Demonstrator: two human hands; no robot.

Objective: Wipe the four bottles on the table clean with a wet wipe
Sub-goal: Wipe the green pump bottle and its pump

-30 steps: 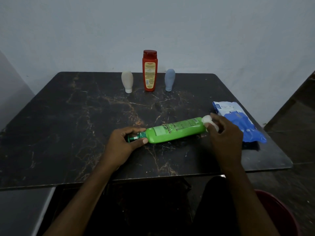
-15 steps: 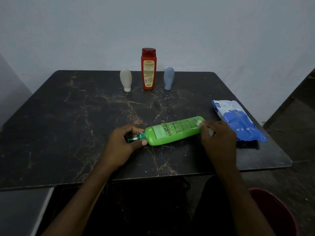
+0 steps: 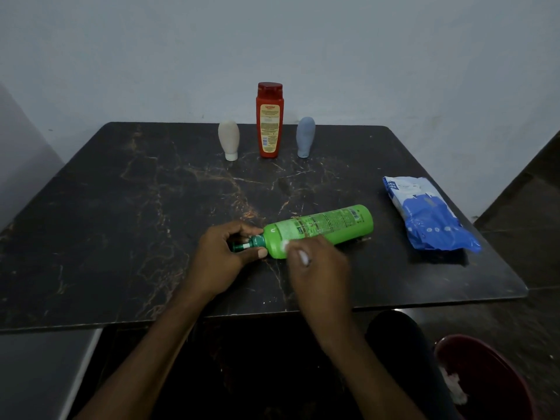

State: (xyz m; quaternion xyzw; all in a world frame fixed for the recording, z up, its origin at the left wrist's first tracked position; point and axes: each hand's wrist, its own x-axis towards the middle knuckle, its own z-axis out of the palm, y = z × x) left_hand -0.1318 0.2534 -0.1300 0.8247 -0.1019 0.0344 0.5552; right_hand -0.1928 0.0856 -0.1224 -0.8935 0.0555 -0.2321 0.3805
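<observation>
A green bottle (image 3: pixel 327 227) lies on its side on the dark marble table (image 3: pixel 121 222), pump end to the left. My left hand (image 3: pixel 225 256) grips its dark green pump neck. My right hand (image 3: pixel 318 265) holds a white wet wipe (image 3: pixel 286 245) and presses it against the bottle's shoulder, near the neck. At the table's back stand a red bottle (image 3: pixel 269 121), a cream bottle (image 3: pixel 228 140) to its left and a grey-blue bottle (image 3: pixel 305 136) to its right, both upside down on their caps.
A blue and white wet wipe pack (image 3: pixel 424 213) lies at the table's right side. A dark red bin (image 3: pixel 485 377) with white scraps in it sits on the floor at the lower right. A pale wall stands behind the table.
My right hand has slid the wipe leftward along the green bottle, from its base end to the shoulder by the neck. The left hand has kept its grip on the pump.
</observation>
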